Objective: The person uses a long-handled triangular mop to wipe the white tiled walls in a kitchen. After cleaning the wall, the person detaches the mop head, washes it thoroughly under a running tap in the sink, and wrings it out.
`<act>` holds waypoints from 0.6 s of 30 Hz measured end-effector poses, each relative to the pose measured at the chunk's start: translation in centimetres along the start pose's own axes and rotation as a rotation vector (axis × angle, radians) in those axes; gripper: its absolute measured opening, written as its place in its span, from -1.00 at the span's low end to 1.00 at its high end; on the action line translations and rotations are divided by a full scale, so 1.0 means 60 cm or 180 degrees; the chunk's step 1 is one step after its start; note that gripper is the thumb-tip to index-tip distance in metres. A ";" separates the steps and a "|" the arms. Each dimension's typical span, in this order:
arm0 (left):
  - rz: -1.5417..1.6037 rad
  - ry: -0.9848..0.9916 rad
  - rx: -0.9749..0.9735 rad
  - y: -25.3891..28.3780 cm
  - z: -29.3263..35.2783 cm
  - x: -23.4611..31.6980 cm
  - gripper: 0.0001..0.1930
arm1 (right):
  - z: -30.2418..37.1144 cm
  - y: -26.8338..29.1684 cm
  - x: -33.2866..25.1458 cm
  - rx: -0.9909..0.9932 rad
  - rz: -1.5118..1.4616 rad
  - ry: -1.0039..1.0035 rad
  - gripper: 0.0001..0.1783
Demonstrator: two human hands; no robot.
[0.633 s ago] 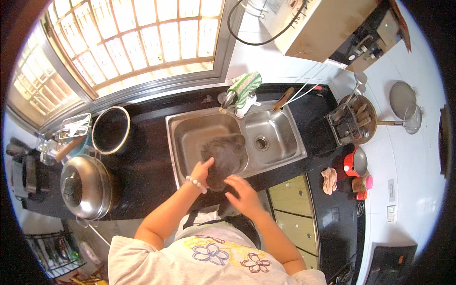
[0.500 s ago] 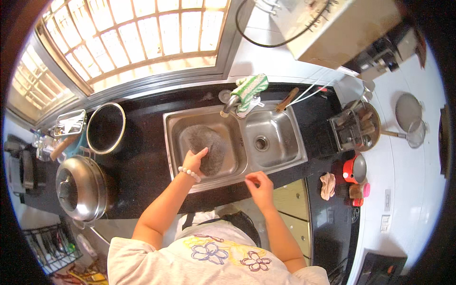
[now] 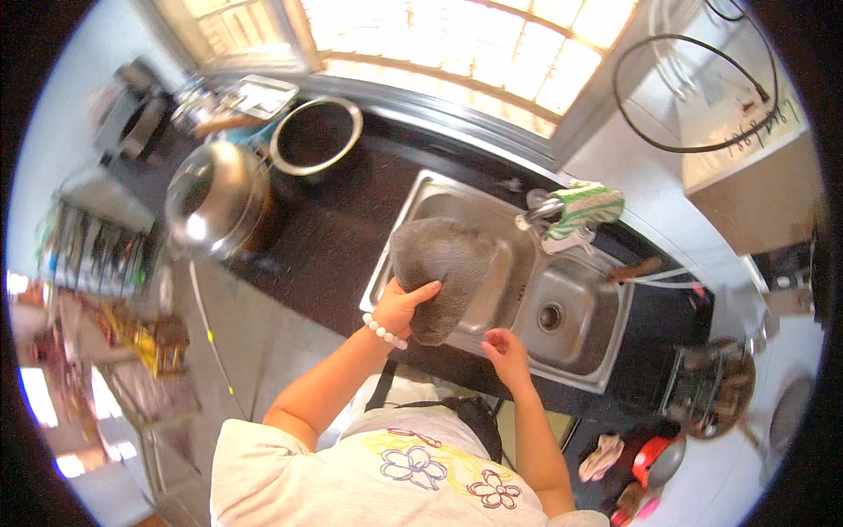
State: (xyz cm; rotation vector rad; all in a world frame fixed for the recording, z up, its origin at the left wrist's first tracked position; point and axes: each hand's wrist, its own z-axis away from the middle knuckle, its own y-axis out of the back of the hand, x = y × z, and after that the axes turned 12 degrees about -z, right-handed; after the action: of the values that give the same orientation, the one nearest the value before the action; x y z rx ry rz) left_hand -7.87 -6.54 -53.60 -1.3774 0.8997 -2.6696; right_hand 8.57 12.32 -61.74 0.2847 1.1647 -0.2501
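Observation:
My left hand (image 3: 401, 309), with a white bead bracelet (image 3: 384, 332) at the wrist, grips the near-left edge of a dark grey, speckled, rounded piece (image 3: 445, 263). Its thumb lies on top and the other fingers are hidden beneath. Whether the piece is mesh or cloth I cannot tell. It is held over the left basin of the steel double sink (image 3: 522, 307), tilted, its lower end reaching past the front rim. My right hand (image 3: 507, 351) is near the sink's front edge, fingers loosely curled and thumb apart, with nothing visible in it.
A steel lidded pot (image 3: 215, 206) and a wide dark pot (image 3: 318, 136) stand left on the black counter (image 3: 325, 246). A green-striped cloth (image 3: 590, 204) drapes the tap (image 3: 543, 211). To the right are a utensil rack (image 3: 702, 382), a crumpled cloth (image 3: 601, 457) and a red pan (image 3: 654, 461).
The view has swung left. My left hand has raised the grey piece from the basin and brought it nearer to me. My right hand stays by the sink's front edge, loosely curled.

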 end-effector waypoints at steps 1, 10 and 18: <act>0.0004 -0.0186 0.0113 -0.007 0.029 -0.003 -0.54 | 0.004 0.000 0.018 -0.0264 -0.0060 -0.0057 -0.77; 0.0373 -0.1015 0.0669 -0.092 0.313 -0.045 -0.56 | 0.080 -0.062 0.182 -0.1890 -0.1235 -0.2462 -0.58; 0.0945 -0.0889 0.1131 -0.062 0.455 -0.080 -0.44 | 0.036 -0.135 0.398 -0.1393 -0.3418 -0.3209 -0.59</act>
State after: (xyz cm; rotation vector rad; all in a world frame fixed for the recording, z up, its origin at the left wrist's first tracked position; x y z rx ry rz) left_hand 16.47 -15.43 -43.10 -1.3602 0.5217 -2.2110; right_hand 16.64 2.85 -83.76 -0.8233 0.2312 -0.9296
